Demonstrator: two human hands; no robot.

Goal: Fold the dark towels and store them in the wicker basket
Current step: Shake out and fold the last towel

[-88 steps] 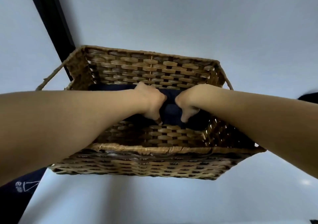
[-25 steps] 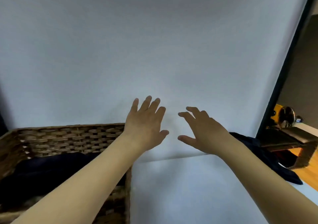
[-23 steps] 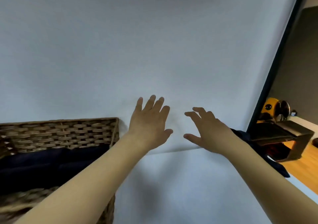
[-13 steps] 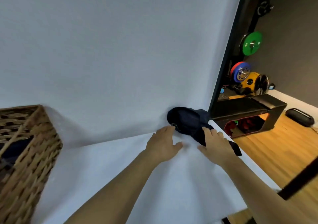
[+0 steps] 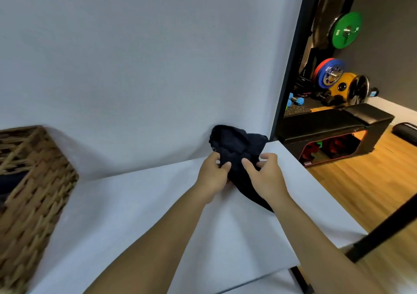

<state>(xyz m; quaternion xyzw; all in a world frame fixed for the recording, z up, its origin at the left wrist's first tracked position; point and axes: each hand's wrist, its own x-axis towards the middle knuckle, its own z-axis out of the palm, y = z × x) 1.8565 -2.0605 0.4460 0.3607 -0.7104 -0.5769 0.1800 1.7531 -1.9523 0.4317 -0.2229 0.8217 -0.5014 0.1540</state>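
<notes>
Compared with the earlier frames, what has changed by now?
Both hands left the wicker basket and reached right across the white surface; the left hand and right hand now grip the crumpled dark towel. The basket stays put.

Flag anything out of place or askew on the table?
Only the dark towel: it lies crumpled, unfolded, at the back right of the white table, far from the wicker basket. Both hands, left and right, pinch it. Nothing spilled or damaged.

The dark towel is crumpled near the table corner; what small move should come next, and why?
Probably lift the towel and shake it open. Left hand and right hand both pinch it, but it lies bunched, unfolded.
</notes>
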